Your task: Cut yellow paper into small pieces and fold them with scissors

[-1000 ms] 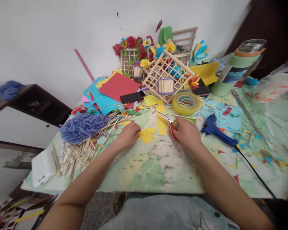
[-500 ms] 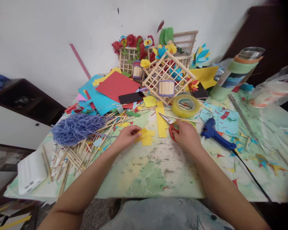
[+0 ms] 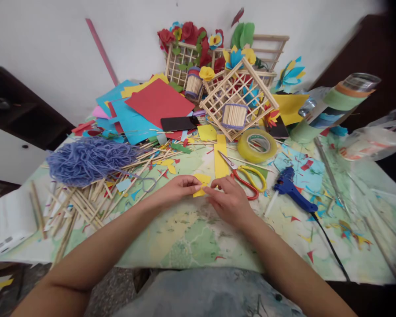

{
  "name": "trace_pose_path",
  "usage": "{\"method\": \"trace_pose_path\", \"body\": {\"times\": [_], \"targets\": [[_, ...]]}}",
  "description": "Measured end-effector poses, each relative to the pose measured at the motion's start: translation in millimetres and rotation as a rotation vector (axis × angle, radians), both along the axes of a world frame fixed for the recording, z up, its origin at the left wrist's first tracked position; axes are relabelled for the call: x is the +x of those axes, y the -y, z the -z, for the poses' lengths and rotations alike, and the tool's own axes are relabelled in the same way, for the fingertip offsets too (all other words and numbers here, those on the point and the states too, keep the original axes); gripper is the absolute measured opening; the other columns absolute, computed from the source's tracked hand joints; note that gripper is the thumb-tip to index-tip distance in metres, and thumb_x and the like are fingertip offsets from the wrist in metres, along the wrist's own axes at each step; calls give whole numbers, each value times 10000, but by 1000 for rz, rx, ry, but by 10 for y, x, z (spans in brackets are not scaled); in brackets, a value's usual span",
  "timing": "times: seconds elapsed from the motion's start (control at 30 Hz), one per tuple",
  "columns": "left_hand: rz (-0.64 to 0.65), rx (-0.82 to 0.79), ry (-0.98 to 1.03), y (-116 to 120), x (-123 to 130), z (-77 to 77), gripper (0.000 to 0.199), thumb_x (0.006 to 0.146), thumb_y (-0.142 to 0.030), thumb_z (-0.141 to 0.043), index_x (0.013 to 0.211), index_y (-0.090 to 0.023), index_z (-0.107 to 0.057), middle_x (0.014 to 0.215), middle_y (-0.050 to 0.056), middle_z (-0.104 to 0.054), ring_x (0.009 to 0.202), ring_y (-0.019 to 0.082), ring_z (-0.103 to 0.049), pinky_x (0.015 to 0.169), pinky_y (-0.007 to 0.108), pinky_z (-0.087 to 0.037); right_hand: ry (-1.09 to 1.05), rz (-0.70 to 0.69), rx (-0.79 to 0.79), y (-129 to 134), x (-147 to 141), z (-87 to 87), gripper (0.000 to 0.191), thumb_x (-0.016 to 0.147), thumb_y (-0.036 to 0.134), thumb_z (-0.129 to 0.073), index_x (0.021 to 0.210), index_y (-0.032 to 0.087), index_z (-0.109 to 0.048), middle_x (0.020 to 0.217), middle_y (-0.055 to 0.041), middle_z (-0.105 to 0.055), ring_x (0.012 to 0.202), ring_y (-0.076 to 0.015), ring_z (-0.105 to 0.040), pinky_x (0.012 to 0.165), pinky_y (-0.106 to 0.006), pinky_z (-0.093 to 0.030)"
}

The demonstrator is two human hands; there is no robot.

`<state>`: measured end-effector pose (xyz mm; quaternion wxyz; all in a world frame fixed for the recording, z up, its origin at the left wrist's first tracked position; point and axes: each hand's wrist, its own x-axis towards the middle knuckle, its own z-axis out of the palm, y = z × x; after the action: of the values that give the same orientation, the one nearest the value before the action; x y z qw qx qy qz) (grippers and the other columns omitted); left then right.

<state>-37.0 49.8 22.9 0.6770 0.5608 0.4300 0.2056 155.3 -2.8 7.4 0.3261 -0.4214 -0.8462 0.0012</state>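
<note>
Both hands meet over small yellow paper pieces [image 3: 202, 179] near the middle of the table. My left hand [image 3: 182, 186] pinches the paper from the left between thumb and fingers. My right hand [image 3: 229, 200] has its fingertips on the paper's right side, thumb and finger close together. Just beyond the right hand lie scissors [image 3: 251, 178] with one red and one yellow handle, blades apart, on the table. Their blades point toward a yellow paper strip [image 3: 221, 160] behind the hands.
Blue yarn [image 3: 92, 160] and many wooden sticks [image 3: 89, 202] cover the left. Behind stand a stick lattice [image 3: 239, 99], tape roll [image 3: 257, 146] and phone [image 3: 179, 123]. A blue glue gun [image 3: 293, 191] with its cord and a tall bottle [image 3: 333, 108] stand at right.
My right hand has let go of the scissors, which now lie on the table. It has moved left to the yellow paper beside my left hand. The view has shifted slightly.
</note>
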Motion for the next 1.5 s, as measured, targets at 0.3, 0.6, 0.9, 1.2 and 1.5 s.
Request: {"method": "trace_pose_path", "body": {"times": [0.3, 0.6, 0.9, 1.2, 1.5], "targets": [[-82, -66, 171, 65, 45, 98, 304, 680, -270, -703, 951, -170, -608, 879, 22, -625, 784, 118, -572, 736, 247, -418, -54, 65, 67, -14, -60, 53, 138, 832, 161, -539, 770, 214, -651, 767, -29, -616, 717, -146, -470, 646, -278, -375], [-276, -133, 282, 126, 105, 135, 423, 631, -190, -743, 1014, -185, -562, 777, -16, -625, 686, 95, -595, 700, 240, -464, -96, 90, 23, -14, -74, 49, 149, 834, 177, -539, 737, 203, -650, 770, -35, -607, 721, -146, -469, 658, -280, -379], [-275, -79, 239, 116, 102, 198, 400, 683, -217, -706, 1050, -185, -551, 771, -5, -658, 673, 90, -599, 676, 212, -441, -102, 75, -126, -28, -55, 66, 124, 826, 219, -550, 866, 204, -666, 877, -54, -598, 766, -160, -479, 671, -295, -396], [-243, 13, 180, 122, 102, 192, 442, 684, -241, -692, 1084, -180, -515, 780, 8, -650, 718, 121, -605, 694, 241, -438, -318, 112, -183, 15, -47, 41, 239, 820, 289, -569, 1037, 198, -615, 969, -92, -577, 888, -198, -529, 753, -355, -450], [-137, 121, 142, 149, 138, 164, 436, 690, -239, -682, 1079, -183, -493, 794, 13, -641, 774, 142, -607, 738, 273, -442, -399, 106, -430, 30, -100, 65, 93, 797, 164, -543, 765, 186, -628, 667, -12, -620, 632, -136, -551, 592, -252, -417]]}}
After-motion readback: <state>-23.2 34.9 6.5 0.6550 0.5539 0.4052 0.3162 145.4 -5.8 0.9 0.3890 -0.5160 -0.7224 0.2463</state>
